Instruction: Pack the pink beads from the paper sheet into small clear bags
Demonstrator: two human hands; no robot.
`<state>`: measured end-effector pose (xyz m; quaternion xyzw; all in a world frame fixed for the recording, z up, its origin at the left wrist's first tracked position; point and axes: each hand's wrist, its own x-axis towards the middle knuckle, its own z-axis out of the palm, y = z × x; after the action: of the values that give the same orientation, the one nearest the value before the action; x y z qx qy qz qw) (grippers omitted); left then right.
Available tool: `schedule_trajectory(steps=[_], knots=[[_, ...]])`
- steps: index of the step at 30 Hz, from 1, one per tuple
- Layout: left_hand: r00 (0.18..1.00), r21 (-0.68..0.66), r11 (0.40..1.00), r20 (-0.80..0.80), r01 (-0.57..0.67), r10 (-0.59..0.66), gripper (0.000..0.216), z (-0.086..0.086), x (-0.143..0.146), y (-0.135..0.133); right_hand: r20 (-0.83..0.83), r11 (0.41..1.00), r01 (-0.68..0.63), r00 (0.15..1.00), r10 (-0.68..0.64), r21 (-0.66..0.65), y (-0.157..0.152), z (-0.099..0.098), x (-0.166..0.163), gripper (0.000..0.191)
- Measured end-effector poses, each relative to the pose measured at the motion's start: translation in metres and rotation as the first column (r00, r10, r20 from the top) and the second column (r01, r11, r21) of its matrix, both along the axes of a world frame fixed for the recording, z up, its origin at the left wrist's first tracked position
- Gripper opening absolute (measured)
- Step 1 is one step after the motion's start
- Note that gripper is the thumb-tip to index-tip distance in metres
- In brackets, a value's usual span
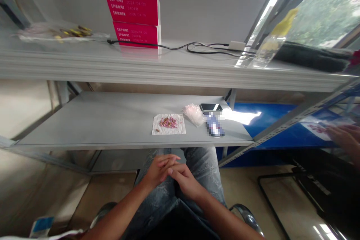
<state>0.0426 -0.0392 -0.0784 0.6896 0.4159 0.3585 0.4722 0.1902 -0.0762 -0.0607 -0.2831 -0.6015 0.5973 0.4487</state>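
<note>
My left hand (157, 170) and my right hand (184, 180) rest together on my lap, over my jeans, below the front edge of the grey table (112, 120). Their fingers overlap and lie loosely bent against each other, and nothing shows in them. On the table ahead lies a white sheet (168, 123) with a small heap of pink beads (168, 122). To its right sit a clear plastic bag (193, 114), a dark phone (210, 107) and a blurred small item (214, 125). Both hands are well short of these things.
A grey shelf (168, 67) above the table carries stacked red boxes (135, 7), a black cable (182, 47), a clear bottle (267, 48) and a bag of small parts (59, 32). A blue table (281, 123) stands at right, with another person's hand (345, 138) over it.
</note>
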Motion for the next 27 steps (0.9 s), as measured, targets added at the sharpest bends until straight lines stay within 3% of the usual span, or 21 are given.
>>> schedule_trajectory(steps=[6,11,15,21,27], knots=[[0.999,0.019,1.000,-0.049,0.008,-0.007,0.038,0.004,0.003,0.000,0.074,0.999,0.052,0.996,-0.051,-0.010,0.000,-0.006,-0.003,0.029],[0.999,0.022,1.000,-0.041,0.018,-0.017,0.035,0.007,-0.002,0.007,0.144,0.997,0.049,0.988,-0.057,0.062,0.001,-0.005,-0.006,0.021],[0.992,0.117,0.986,-0.026,-0.121,0.125,0.026,0.012,-0.011,0.017,0.193,0.988,0.078,0.976,-0.103,0.131,0.012,0.004,-0.001,0.022],[0.926,0.051,0.925,0.068,-0.376,0.373,0.023,0.011,-0.029,0.024,0.225,0.952,0.288,0.925,-0.305,0.105,0.051,0.006,0.033,0.024],[0.934,-0.119,0.937,0.101,-0.329,0.341,0.012,0.002,-0.029,0.025,0.432,0.869,0.423,0.754,-0.494,0.256,0.122,0.016,0.084,0.026]])
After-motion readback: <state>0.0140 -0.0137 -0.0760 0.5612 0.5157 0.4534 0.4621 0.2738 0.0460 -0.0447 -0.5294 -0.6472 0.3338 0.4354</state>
